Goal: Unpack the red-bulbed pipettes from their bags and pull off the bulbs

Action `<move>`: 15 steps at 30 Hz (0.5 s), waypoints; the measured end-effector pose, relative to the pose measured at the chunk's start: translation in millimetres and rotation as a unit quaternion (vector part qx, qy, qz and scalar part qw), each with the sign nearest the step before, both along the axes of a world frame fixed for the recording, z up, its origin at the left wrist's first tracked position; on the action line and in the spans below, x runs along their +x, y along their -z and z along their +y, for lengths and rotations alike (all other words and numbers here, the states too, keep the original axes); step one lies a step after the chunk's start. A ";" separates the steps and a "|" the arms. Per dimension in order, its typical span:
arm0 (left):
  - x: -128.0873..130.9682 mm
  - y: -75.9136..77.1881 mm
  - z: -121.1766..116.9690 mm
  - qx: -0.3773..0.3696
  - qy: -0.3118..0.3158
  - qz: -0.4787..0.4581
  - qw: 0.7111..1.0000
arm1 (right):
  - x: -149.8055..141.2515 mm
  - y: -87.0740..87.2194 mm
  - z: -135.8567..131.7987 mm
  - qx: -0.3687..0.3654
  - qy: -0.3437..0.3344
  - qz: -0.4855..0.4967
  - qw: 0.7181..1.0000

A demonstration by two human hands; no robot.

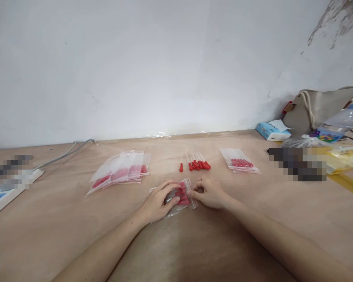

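Observation:
A clear zip-lock bag (181, 192) with several red rubber-bulbed droppers inside lies on the table in front of me. My left hand (161, 199) curls over its left part, thumb and fingers holding it down. At the bag's zip edge on the right, my right hand (208, 192) pinches with thumb and index finger. Just beyond, several loose glass droppers (200, 163) with red bulbs lie side by side, and a single dropper (181, 167) lies left of them. Their clear tubes point toward the wall.
Filled bags (123, 168) overlap at the left, and another filled bag (238, 160) lies at the right. A power strip (6, 196) sits at far left. On the right are a tissue pack (273, 131), a beige tote bag (320, 107) and yellow plastic packaging (341, 160).

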State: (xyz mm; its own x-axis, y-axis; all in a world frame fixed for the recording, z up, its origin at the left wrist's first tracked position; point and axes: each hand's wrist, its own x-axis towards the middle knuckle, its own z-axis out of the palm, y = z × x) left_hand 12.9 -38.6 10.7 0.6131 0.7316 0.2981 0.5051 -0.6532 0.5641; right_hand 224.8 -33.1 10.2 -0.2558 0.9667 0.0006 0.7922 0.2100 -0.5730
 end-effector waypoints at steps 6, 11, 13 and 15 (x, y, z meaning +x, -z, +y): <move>-0.5 -0.4 0.3 0.009 0.004 0.000 1.000 | -7.5 -1.9 -1.7 -0.060 0.032 0.037 0.997; 1.6 -3.9 3.1 0.021 -0.005 0.021 1.000 | -8.8 1.1 -0.5 -0.068 0.059 0.068 0.994; 4.6 -4.2 6.5 0.036 -0.009 0.034 0.999 | -9.3 2.6 -1.0 -0.063 0.065 0.077 0.993; 8.6 -2.7 11.3 0.064 -0.005 0.046 0.997 | -9.8 3.6 -1.5 -0.056 0.070 0.078 0.993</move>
